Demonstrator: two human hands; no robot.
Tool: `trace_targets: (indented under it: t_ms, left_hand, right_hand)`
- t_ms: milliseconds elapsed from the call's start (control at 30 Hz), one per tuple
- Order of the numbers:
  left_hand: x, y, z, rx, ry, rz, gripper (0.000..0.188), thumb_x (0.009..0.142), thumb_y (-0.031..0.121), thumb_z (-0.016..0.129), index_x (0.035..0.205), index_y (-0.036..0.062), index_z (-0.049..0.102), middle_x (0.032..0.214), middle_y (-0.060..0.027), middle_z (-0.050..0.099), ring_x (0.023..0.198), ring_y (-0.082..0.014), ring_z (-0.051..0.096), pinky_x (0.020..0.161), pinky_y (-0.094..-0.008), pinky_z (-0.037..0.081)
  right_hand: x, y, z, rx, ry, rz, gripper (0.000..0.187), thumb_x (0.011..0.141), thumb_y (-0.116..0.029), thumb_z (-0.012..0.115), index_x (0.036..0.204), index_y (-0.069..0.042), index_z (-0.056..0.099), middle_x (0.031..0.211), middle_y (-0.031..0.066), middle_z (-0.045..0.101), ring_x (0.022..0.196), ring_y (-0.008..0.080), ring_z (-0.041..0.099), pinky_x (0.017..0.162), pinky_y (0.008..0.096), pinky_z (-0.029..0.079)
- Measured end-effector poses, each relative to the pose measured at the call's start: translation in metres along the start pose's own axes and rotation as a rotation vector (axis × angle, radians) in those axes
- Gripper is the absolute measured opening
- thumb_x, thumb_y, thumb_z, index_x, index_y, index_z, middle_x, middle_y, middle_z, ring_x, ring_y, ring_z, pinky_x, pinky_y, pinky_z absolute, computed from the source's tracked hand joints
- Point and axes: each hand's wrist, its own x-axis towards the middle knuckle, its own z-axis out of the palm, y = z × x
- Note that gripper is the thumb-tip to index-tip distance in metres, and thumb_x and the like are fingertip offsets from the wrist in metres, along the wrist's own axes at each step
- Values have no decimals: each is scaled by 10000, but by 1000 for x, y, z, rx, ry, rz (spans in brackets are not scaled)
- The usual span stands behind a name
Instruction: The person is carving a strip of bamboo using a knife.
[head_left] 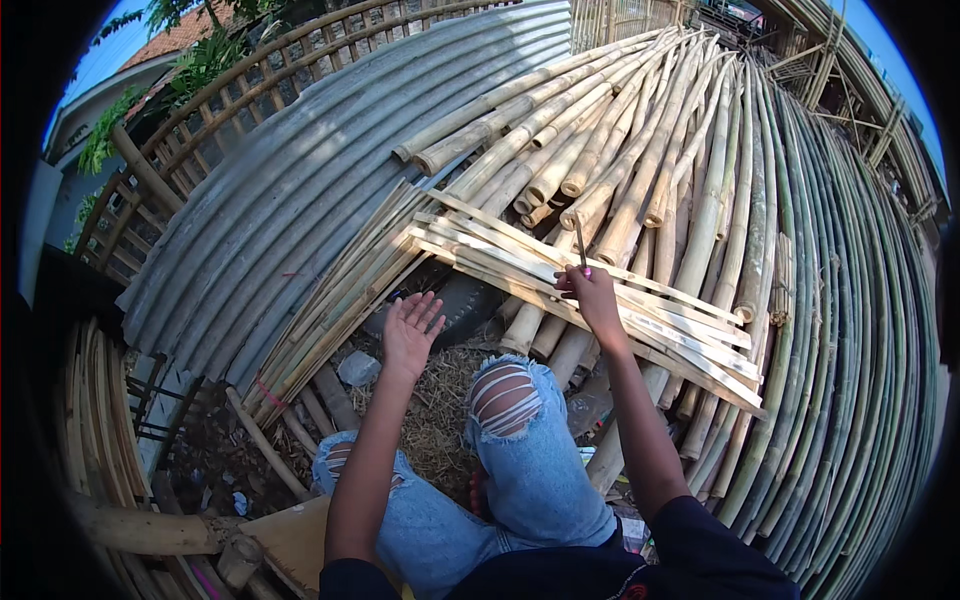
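Note:
My left hand (409, 332) is held up with its fingers spread and nothing in it, beside a bundle of thin split bamboo strips (330, 305). In front of me, my right hand (592, 293) is closed on a knife (580, 240) whose thin dark blade points away from me. A bit of pink shows at its grip. Below and around that hand lie several pale, flat bamboo slats (660, 322), stacked crosswise over the poles. Whether the hand touches the slats, I cannot tell.
Cut bamboo poles (600, 150) fan out ahead, and long green poles (850, 300) fill the right. Corrugated sheets (300, 165) lie at the left, before a bamboo fence (215, 110). A black tire (465, 305) sits under the slats. Dry shavings (435, 410) cover the ground.

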Motion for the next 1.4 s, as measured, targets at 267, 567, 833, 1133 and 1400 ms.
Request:
trace_targets:
  t_ms: [267, 567, 833, 1133, 1400]
  left_hand:
    - [16, 13, -123, 267, -40, 310, 719, 891, 619, 235, 1363, 81, 299, 1414, -107, 303, 1275, -247, 342, 1058, -485, 220]
    - [-57, 51, -41, -219, -149, 113, 754, 875, 628, 302, 1395, 85, 248, 1387, -68, 363, 1237, -222, 371, 1028, -443, 269]
    - [-77, 56, -87, -156, 204, 94, 770, 873, 613, 323, 1406, 64, 229, 1430, -73, 321, 1323, -249, 277, 1076, -424, 170]
    - [-104, 56, -38, 1362, 135, 876, 535, 929, 243, 402, 1406, 51, 253, 1464, -167, 211, 1355, -316, 203, 1080, -410, 194]
    - [-97, 39, -37, 1806, 10, 865, 564, 898, 313, 388, 1414, 119, 271, 1484, -169, 136, 1371, -355, 113, 1064, -555, 67]
  right_hand:
    - [-74, -85, 234, -131, -721, -240, 414, 880, -338, 549, 820, 70, 579, 718, 173, 620, 622, 234, 565, 611, 342, 443]
    - [-34, 2, 247, 682, -314, 254, 443, 955, -318, 387, 1049, 105, 479, 1046, 278, 570, 964, 361, 602, 865, 433, 499]
    - [-89, 8, 271, 670, -1315, 786, 450, 957, -339, 383, 1085, 72, 514, 1152, 233, 540, 1063, 348, 549, 863, 456, 489]
    - [-89, 121, 286, 592, -642, 807, 412, 942, -372, 396, 1083, 1, 496, 969, 127, 588, 840, 271, 591, 802, 416, 497]
    - [-108, 132, 296, 318, -907, -407, 374, 921, -340, 395, 1053, -17, 532, 965, 133, 614, 843, 239, 609, 828, 397, 486]
